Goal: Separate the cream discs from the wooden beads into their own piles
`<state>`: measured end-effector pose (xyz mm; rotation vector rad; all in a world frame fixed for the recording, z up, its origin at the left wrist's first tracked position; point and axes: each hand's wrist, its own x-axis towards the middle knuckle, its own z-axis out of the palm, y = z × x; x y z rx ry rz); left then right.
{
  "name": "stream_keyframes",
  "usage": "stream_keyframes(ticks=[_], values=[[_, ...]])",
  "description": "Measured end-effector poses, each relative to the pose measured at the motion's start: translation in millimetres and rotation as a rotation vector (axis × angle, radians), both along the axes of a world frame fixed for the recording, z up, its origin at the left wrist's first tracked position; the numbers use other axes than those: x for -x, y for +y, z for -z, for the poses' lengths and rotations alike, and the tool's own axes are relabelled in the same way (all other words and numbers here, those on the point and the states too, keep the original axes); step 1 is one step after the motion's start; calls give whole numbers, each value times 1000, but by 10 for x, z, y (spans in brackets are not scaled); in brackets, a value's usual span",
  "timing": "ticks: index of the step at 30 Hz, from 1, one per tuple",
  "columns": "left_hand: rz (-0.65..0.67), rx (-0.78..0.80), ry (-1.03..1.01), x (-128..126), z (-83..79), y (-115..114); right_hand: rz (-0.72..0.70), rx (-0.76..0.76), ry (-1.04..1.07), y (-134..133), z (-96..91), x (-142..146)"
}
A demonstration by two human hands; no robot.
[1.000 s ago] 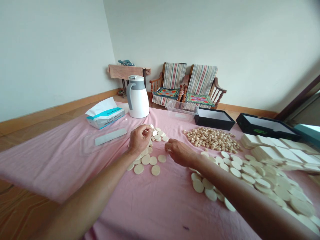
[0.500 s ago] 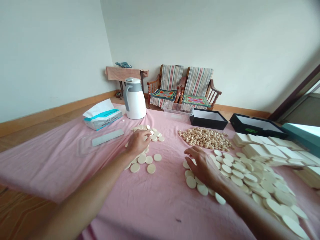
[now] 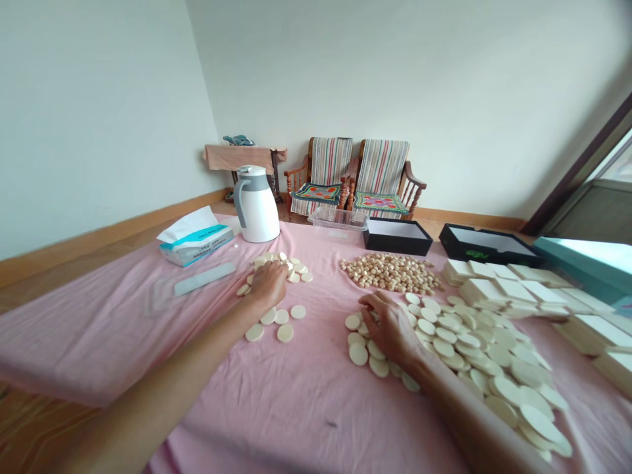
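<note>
On the pink tablecloth lie flat cream discs in two groups. My left hand rests with curled fingers on the smaller group of discs at the centre left; what its fingers hold is hidden. My right hand lies on the near end of the large spread of discs, its fingers bent and pinching at a disc. A heap of small tan beads sits just beyond my right hand.
A white jug, a tissue box and a flat clear pack stand at the left back. A clear tub, two black boxes, stacked white squares and a teal box line the back right. Two chairs stand by the wall.
My right hand has left the middle of the cloth and moved right onto the large spread of discs. My left hand has lowered onto the small group. The view has shifted right.
</note>
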<state>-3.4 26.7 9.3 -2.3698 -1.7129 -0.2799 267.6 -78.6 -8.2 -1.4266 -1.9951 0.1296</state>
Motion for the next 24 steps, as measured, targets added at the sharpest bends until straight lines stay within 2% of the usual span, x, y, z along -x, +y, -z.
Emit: stream_keyframes(ticks=[8, 11, 14, 20, 22, 24], values=[[16, 25, 40, 7, -98, 24, 1, 25, 59, 34, 52, 9], [41, 28, -95, -53, -144, 33, 0, 37, 63, 31, 43, 19], [137, 112, -292, -268, -134, 80, 0, 52, 56, 13, 3, 26], [292, 147, -404, -961, -53, 260, -15, 68, 38, -17, -52, 17], [311, 128, -463, -1092, -74, 298, -19, 68, 36, -22, -54, 13], [314, 106, -507, -1095, -117, 316, -21, 70, 32, -24, -55, 12]])
